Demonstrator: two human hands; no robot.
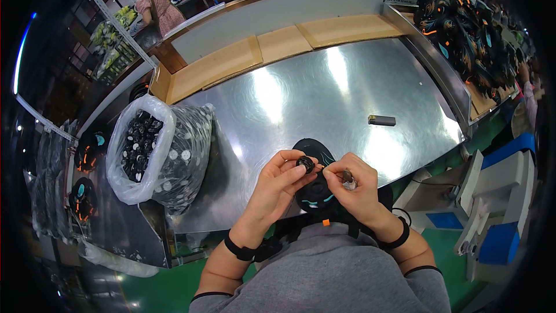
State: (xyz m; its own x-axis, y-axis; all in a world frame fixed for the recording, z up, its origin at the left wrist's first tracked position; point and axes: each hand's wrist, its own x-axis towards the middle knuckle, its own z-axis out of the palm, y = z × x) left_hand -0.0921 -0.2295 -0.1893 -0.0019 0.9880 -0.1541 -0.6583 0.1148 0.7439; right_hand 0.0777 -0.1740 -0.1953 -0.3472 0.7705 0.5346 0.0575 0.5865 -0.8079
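Near the table's front edge, my left hand (278,184) pinches a small round black dial (305,164) between thumb and fingers. My right hand (357,190) is closed close beside it, its fingertips at a tiny orange bit (319,166) next to the dial. Within the right fist sits a small tool with a brown and silver end (348,178); its kind is hard to make out. Under both hands lies a black shoe-like piece with teal lines (313,149), partly covered by my fingers.
A clear plastic bag (194,156) full of black round parts (138,145) stands at the left. A short dark cylinder (382,120) lies on the metal table (278,133). Cardboard strips (341,29) line the back. Black and orange shoe pieces (463,40) pile up at the far right.
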